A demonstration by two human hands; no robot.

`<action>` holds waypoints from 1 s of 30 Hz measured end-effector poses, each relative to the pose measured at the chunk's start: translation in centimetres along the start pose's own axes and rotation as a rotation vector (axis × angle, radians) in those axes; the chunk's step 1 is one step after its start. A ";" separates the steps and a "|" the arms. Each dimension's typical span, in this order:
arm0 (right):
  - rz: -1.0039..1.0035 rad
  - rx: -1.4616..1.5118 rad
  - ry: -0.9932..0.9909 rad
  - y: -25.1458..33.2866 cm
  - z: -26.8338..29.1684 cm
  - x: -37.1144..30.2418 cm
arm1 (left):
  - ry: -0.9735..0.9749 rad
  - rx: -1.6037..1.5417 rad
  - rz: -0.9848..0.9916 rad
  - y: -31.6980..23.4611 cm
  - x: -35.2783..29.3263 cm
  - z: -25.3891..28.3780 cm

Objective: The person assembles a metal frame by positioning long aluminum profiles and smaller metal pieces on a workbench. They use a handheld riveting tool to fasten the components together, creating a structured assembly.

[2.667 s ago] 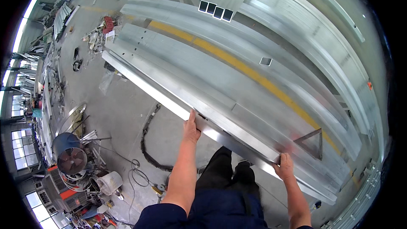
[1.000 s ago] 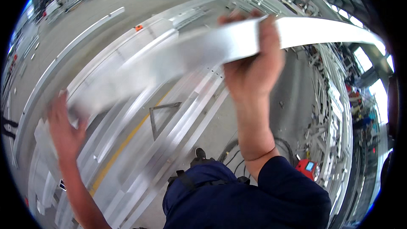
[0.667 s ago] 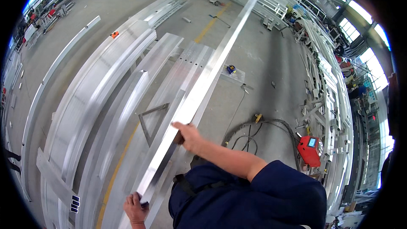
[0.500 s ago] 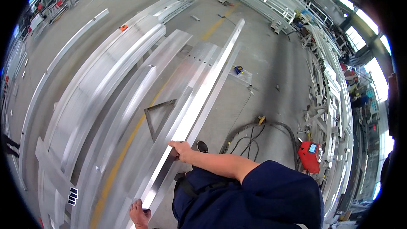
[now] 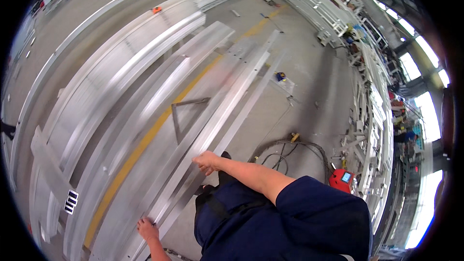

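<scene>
A long silvery aluminium profile (image 5: 235, 93) runs diagonally from near my legs toward the upper middle, over other long metal pieces. My right hand (image 5: 207, 162) is at its right edge, about midway along, with curled fingers partly hidden on the underside. Nearer me, my left hand (image 5: 147, 228) grips the same profile by its left edge, close to the near end. Just right of the profile lies a narrower strip (image 5: 251, 97), parallel to it. A dark triangular metal frame (image 5: 176, 120) rests to its left.
Wide aluminium panels (image 5: 104, 77) and long profiles lie to the left, beside a yellow floor line (image 5: 140, 149). A tape measure (image 5: 280, 76) sits beyond the strip. Black cables (image 5: 314, 149) coil at right near a red device (image 5: 342, 179). Stacked metal (image 5: 360, 149) lines the right side.
The profile has tilted and sits lower, its bright broad face now duller. My left hand has shifted slightly left and up along its edge. The whole view has turned a little.
</scene>
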State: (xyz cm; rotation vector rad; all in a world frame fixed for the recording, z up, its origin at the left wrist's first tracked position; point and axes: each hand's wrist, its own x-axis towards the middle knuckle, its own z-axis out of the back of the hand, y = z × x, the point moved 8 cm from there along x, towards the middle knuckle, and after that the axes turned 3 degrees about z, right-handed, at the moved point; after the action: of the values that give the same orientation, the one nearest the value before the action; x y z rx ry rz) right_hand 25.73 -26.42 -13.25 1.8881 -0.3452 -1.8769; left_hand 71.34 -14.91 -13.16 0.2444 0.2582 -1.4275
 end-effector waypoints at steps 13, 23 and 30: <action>0.002 -0.494 -0.375 -12.3 24.5 -8.4 | 0.424 0.115 0.154 -6.5 6.4 4.6; -0.046 -0.202 -0.313 -15.7 40.4 -2.9 | -0.185 -0.078 0.119 -21.0 3.4 5.4; -0.022 0.021 -0.454 -12.2 52.3 -0.2 | 0.598 -0.521 0.117 -47.5 0.7 6.0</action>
State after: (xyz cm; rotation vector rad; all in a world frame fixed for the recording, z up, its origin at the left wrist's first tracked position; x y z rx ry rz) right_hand -27.68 -23.04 -17.34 1.4645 -0.4884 -2.3164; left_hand 24.48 -23.52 -8.27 0.2452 1.0703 -1.0971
